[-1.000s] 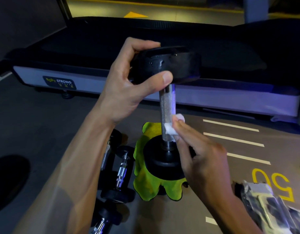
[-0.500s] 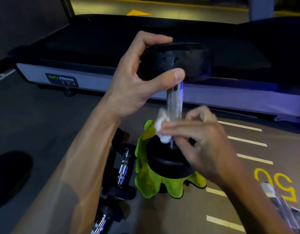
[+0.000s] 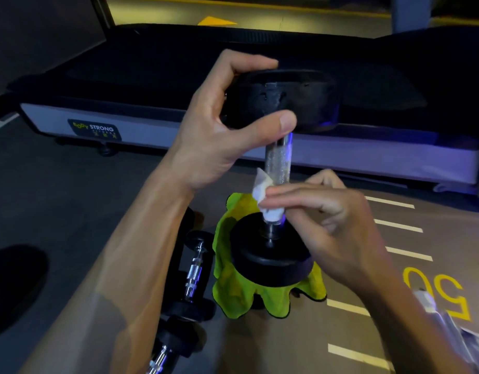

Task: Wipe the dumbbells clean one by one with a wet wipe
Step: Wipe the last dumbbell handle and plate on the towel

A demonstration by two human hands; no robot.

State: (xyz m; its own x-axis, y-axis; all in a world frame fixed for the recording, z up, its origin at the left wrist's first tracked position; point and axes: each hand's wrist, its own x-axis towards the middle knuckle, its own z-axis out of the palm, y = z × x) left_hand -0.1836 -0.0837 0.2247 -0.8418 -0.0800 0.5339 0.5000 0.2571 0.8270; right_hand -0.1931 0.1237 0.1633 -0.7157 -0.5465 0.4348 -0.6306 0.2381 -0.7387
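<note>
Standing upright on a lime microfibre cloth (image 3: pixel 241 292) on the floor, black rubber-headed dumbbell (image 3: pixel 276 260) w/ knurled chrome bar. Left hand (image 3: pixel 219 136) clamps its round top head; right hand (image 3: pixel 324 220) pinches crumpled white wet wipe (image 3: pixel 265 195) vs. bar's lower end. Smaller dumbbells (image 3: pixel 192 279) lie just left.

Black dumbbell (image 3: pixel 279 157) upright on green cloth (image 3: pixel 238 290), white wipe (image 3: pixel 268 201) wrapped round lower handle.
</note>
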